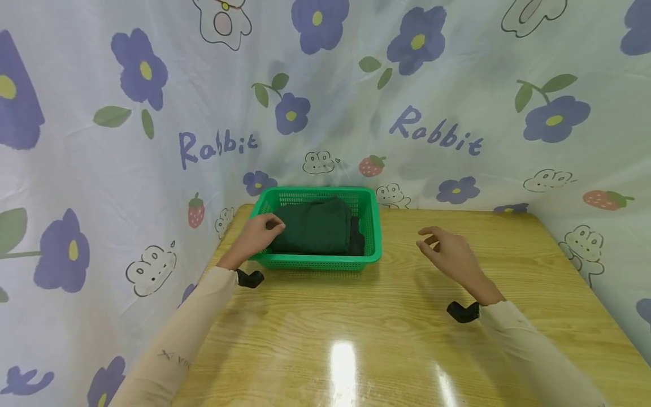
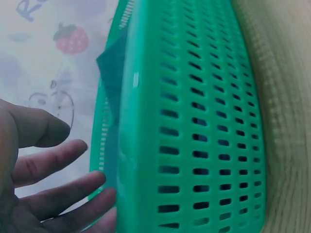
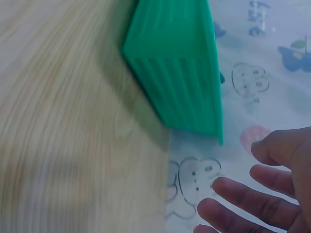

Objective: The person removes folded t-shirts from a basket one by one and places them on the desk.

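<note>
A green plastic basket (image 1: 376,226) stands at the table's far left, with folded dark green cloth (image 1: 315,226) and a black cloth (image 1: 357,237) inside. My left hand (image 1: 257,233) is over the basket's left front corner, fingers loosely bent and holding nothing. In the left wrist view that hand (image 2: 53,179) appears beside the rim of the basket (image 2: 133,121), with a corner of cloth (image 2: 112,73) showing past it. To the right of the basket, my right hand (image 1: 450,254) hovers above the table, empty. Its fingers are spread in the right wrist view, where the hand (image 3: 272,189) is apart from the basket (image 3: 180,82).
The wooden table (image 1: 305,322) extends in front of the basket and to its right. A white curtain (image 1: 346,102) printed with flowers and rabbits hangs behind the table and along both sides. Each wrist wears a black strap mount (image 1: 463,312).
</note>
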`<state>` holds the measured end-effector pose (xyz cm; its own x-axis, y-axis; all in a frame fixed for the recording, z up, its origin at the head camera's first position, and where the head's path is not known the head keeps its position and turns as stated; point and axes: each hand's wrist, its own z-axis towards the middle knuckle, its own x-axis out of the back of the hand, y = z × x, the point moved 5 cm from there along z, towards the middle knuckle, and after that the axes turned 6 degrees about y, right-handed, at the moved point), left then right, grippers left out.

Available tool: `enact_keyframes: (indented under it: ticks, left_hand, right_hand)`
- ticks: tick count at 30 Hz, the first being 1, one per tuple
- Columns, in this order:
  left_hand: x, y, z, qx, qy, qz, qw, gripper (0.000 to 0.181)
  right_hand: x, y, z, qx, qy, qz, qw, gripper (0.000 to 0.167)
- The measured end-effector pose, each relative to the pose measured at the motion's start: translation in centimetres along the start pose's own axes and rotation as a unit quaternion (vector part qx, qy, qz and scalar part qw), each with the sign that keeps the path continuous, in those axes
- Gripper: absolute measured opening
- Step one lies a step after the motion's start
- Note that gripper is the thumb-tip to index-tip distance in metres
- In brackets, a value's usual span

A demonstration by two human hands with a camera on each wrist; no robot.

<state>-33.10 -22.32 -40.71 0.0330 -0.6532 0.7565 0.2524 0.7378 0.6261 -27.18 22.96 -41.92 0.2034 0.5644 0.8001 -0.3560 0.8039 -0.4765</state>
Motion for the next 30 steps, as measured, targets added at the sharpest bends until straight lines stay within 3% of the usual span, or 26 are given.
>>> enact_keyframes:
  ticks: [6,14,22,30]
  left_hand:
    - [0.6,-1.0,0.4,0.058,-0.013,-0.036,0.9976,0.032]
    - [0.5,-1.7,0.8,0.109,-0.063,-0.06,0.9902,0.044]
    - [0.1,-1.9,1.7,0.142,-0.116,-0.068,0.9807,0.053]
    - [-0.6,-2.2,2.2,0.163,-0.143,-0.078,0.973,0.062]
  right_hand:
    - [-1.8,-1.3,1.4,-0.016,-0.008,0.048,0.9987,0.037]
    - [-3.6,-4.3,3.1,-0.002,-0.003,0.084,0.9965,0.032]
    - [-5.6,-6.6,5.2,0.019,-0.002,0.098,0.9951,0.029]
    - [-7.4,-9.0,6.8,0.029,-0.02,0.118,0.9924,0.029]
